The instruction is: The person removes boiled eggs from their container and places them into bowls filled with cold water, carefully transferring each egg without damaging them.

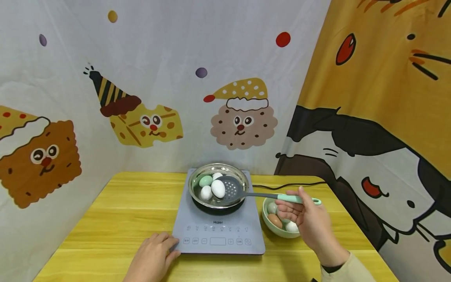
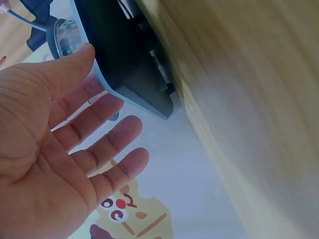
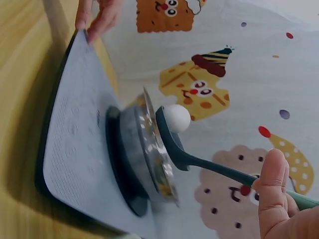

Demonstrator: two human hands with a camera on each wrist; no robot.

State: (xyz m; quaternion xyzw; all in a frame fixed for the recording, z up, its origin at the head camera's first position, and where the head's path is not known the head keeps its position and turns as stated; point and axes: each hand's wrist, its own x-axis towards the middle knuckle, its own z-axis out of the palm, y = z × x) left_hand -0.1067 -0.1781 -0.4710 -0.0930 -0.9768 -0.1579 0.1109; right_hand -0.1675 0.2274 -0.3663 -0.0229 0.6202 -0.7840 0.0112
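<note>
My right hand (image 1: 311,223) holds the mint handle (image 1: 292,198) of a dark slotted spoon (image 1: 232,188) between thumb and fingers. A white egg (image 1: 218,188) lies on the spoon, which is over a steel pan (image 1: 197,172); the right wrist view shows this egg (image 3: 177,118) raised above the pan's rim (image 3: 149,134). White eggs (image 1: 206,192) and a greenish egg (image 1: 206,181) are inside the pan. The pan stands on a grey induction cooker (image 1: 218,233). My left hand (image 1: 151,256) touches the cooker's front left corner, fingers loosely extended in the left wrist view.
A pale green bowl (image 1: 282,233) with several eggs, brown (image 1: 275,221) and white among them, stands right of the cooker, below my right hand. A black cable (image 1: 289,185) runs along the back of the wooden table (image 1: 116,211). Printed curtains hang behind.
</note>
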